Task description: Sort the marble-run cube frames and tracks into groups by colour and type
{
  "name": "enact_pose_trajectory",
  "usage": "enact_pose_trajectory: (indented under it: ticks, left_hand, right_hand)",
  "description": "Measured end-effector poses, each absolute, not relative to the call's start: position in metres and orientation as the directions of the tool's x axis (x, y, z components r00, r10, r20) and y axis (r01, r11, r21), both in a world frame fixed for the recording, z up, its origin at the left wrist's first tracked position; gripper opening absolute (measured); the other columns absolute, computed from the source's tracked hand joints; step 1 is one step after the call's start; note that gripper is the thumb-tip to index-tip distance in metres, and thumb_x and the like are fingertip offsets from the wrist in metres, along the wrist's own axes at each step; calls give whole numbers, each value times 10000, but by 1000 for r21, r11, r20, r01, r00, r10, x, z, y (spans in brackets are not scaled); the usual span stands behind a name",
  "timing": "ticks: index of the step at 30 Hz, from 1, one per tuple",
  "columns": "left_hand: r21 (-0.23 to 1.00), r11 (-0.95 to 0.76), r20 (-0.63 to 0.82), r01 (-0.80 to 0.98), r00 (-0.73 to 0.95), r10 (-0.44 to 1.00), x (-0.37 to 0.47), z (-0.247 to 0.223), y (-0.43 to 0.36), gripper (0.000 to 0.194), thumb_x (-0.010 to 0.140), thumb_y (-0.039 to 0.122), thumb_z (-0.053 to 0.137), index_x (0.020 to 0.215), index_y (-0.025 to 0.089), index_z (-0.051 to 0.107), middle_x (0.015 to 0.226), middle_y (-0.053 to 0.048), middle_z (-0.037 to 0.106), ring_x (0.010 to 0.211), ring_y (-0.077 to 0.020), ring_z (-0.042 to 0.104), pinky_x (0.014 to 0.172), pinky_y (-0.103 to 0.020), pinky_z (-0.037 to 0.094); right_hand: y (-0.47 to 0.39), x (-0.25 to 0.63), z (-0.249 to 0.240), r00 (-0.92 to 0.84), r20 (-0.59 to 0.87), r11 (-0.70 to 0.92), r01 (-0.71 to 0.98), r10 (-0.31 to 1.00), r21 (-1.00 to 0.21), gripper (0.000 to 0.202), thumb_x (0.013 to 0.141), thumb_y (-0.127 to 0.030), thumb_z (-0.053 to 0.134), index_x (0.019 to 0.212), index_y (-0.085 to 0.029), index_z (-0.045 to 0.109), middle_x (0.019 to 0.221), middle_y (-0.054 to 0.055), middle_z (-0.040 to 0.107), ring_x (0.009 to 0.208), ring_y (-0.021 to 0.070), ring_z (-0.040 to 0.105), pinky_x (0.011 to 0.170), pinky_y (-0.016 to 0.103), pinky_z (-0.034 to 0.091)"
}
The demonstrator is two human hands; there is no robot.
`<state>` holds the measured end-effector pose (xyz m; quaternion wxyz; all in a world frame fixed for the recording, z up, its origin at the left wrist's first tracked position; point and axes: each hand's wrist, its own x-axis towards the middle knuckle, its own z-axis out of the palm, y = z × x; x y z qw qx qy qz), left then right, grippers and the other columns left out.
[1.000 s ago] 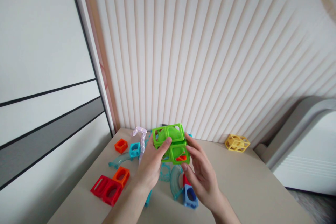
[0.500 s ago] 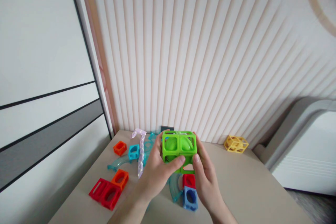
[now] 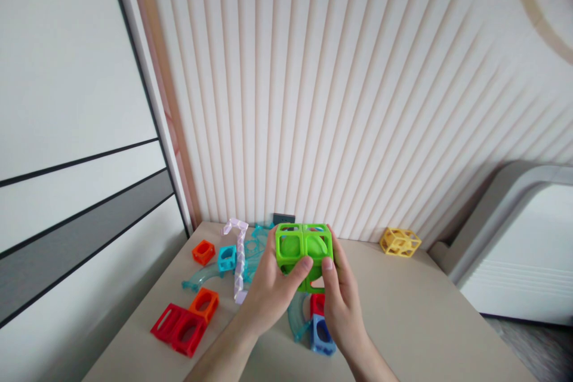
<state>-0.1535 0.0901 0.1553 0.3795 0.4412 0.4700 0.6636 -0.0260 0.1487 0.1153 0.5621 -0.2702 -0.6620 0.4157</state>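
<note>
Right hand [image 3: 344, 298] has shifted its thumb inward onto the green blocks [image 3: 305, 245], held above the table [image 3: 412, 316] opposite left hand [image 3: 268, 295], both hands' fingers pinching the sides, apparently keeping them joined.

We're in what looks like a room at home: bright toy blocks [image 3: 177, 323] and see-through blue track pieces [image 3: 296, 314] dot a beige tabletop [image 3: 403, 316], cream fluted panelling [image 3: 290, 83] rises far side, white panels [image 3: 67, 59] stand left.
</note>
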Motion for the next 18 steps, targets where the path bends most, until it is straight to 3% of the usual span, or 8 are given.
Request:
enact_pose_trajectory:
  ticks: [4,11,18]
  left_hand:
    - [966,-257,231,-38,-327,916,-155,153,91,537,887,422,705,1326,236,455,1308,-106,664,1173,-252,670,998,-398,546]
    - [948,-300,266,-107,-254,930,-150,153,87,570,908,386,687,1374,251,388,1345,-105,644,1186,-240,664,1002,-387,552]
    - [948,-317,296,-42,-260,919,-150,162,84,513,905,391,694,1320,241,433,1263,-81,676,1132,-216,680,1002,-368,546]
  right_hand:
    - [148,-24,114,-263,492,482,-107,830,-870,488,1056,-417,456,1534,-324,423,1595,32,429,1486,238,363,1216,437,330]
    - [146,-24,115,-196,536,520,-131,821,-844,485,1050,-393,466,1526,-305,436,1538,55,511,1406,258,493,1141,446,446]
    - [149,-25,108,-170,618,611,-97,767,-786,490,1054,-377,444,1537,-302,415,1550,59,495,1422,281,469,1128,467,459]
